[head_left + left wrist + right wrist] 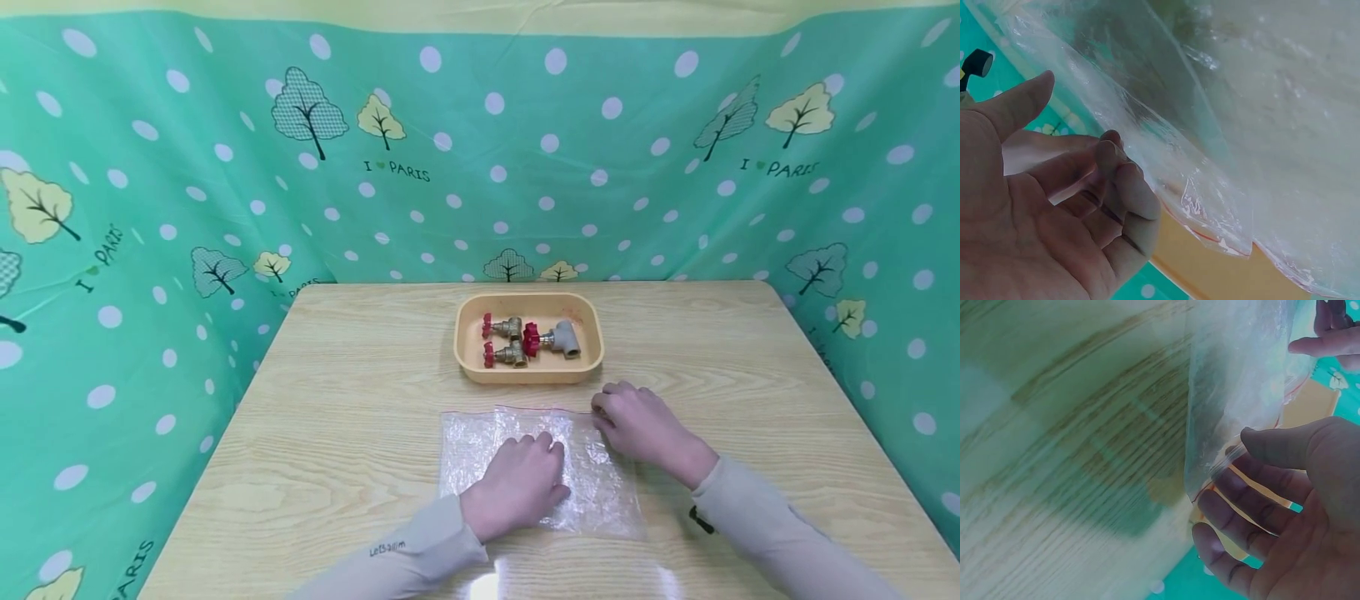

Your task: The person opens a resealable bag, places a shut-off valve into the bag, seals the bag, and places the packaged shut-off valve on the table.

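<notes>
my right hand (637, 421): pinches clear plastic (600, 500) at its 1 o'clock corner
my left hand (521, 479): fingers loosely bent, over the plastic's middle
clear plastic: on table (337, 400), 6 o'clock from tray (528, 377)
tray: three red-handled valves (531, 340) inside

The head view looks forward and down at the pale wood-grain table (337, 350), far enough back to catch the green polka-dotted fabric (480, 208) beyond. I find both wrist views much nearer, each facing past the palm of its own left hand (1060, 212) or right hand (1316, 534). All three share the clear, red-edged plastic bag (600, 492).
</notes>
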### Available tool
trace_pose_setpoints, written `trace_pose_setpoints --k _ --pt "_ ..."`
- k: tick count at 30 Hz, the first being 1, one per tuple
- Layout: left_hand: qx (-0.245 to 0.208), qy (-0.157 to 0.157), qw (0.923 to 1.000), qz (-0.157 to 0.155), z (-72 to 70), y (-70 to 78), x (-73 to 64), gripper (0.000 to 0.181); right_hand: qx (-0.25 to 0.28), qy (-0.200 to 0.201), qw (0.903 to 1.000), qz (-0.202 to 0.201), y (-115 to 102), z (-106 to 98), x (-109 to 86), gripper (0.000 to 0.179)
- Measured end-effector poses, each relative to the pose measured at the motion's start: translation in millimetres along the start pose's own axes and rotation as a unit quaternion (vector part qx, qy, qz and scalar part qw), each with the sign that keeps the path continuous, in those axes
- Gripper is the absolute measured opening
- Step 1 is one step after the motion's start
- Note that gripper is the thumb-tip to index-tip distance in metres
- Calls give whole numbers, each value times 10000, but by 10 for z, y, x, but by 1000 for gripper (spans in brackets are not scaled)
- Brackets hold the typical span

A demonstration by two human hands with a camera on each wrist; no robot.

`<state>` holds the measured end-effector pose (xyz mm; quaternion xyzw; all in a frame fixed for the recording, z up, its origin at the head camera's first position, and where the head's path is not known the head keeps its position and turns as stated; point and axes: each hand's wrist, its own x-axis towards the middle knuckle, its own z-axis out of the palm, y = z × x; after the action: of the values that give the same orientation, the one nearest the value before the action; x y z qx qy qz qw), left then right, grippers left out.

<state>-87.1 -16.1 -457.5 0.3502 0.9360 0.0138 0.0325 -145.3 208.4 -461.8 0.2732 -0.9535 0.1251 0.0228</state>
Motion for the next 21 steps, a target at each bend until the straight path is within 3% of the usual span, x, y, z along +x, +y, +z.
trace_pose_setpoints --k 21 --pt "241 155 9995 123 16 42 32 37 186 -115 9997 135 44 38 14 11"
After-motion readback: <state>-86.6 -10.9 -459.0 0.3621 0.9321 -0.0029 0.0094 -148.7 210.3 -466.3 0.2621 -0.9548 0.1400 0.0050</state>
